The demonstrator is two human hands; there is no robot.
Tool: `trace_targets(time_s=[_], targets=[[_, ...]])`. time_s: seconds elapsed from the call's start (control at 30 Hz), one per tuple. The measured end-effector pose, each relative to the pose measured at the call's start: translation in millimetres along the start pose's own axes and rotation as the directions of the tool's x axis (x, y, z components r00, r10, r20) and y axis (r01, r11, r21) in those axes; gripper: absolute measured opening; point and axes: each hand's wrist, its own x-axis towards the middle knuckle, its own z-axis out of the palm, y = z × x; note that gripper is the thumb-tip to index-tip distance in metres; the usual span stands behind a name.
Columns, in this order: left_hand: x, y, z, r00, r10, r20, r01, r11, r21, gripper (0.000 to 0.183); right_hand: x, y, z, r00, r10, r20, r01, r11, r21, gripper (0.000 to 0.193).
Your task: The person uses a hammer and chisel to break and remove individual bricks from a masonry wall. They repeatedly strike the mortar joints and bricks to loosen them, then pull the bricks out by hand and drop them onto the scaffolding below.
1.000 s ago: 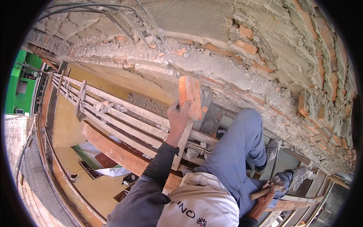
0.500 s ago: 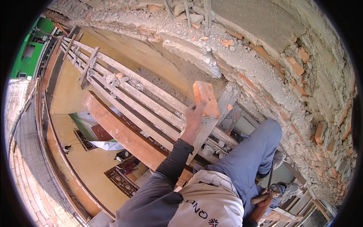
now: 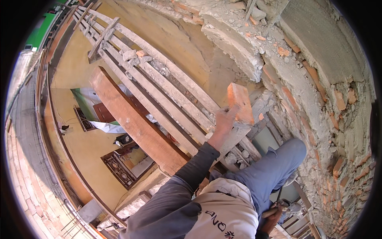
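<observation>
An orange brick (image 3: 241,102) stands tilted on the end of a grey, mortar-dusted board (image 3: 235,137) beside the broken wall. My left hand (image 3: 224,124) grips its left side, fingers curled round the edge. Low at the right, next to my bent leg, my right hand (image 3: 272,220) is closed round the wooden handle (image 3: 269,212) of a tool. A thin dark metal part rises from that tool; its working end is hard to make out.
Long scaffold planks (image 3: 159,83) run to the upper left, with rubble (image 3: 135,57) on them. A wide brown board (image 3: 135,123) lies alongside. Rough broken masonry (image 3: 318,131) rises on the right. Gaps between planks show a drop to a yellow wall (image 3: 85,167) and window grilles below.
The view has shifted, so the brick and my left hand appear further right. My left hand keeps its grip on the brick, and my right hand still holds the tool.
</observation>
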Motion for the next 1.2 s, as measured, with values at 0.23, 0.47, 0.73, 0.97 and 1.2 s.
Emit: trace_targets(time_s=[0.23, 0.47, 0.73, 0.97, 1.2], targets=[[4, -2, -1, 1.000, -0.026, -0.006, 0.025, 0.999, -0.036, 0.039, 6, 11, -2, 0.999, 0.013, 0.040, -0.014, 0.999, 0.039, 0.037], [8, -8, 0, 0.999, -0.003, -0.042, 0.009, 0.992, 0.127, 0.046, -13, -84, 28, 0.992, -0.120, 0.035, 0.124, 0.928, -0.351, 0.031], [12, 6, 7, 0.989, 0.109, -0.097, -0.093, 0.984, 0.154, 0.045, -16, -133, 37, 0.981, -0.141, 0.136, 0.190, 0.848, -0.494, 0.032], [37, 11, 34, 0.975, 0.118, -0.190, -0.126, 0.991, -0.032, 0.039, 24, 82, -24, 0.993, -0.069, 0.097, 0.045, 0.972, 0.229, 0.027], [70, 12, 32, 0.965, 0.071, -0.254, -0.038, 0.991, 0.132, 0.044, 40, 37, -18, 0.804, 0.534, 0.262, -0.567, 0.556, 0.608, 0.018]])
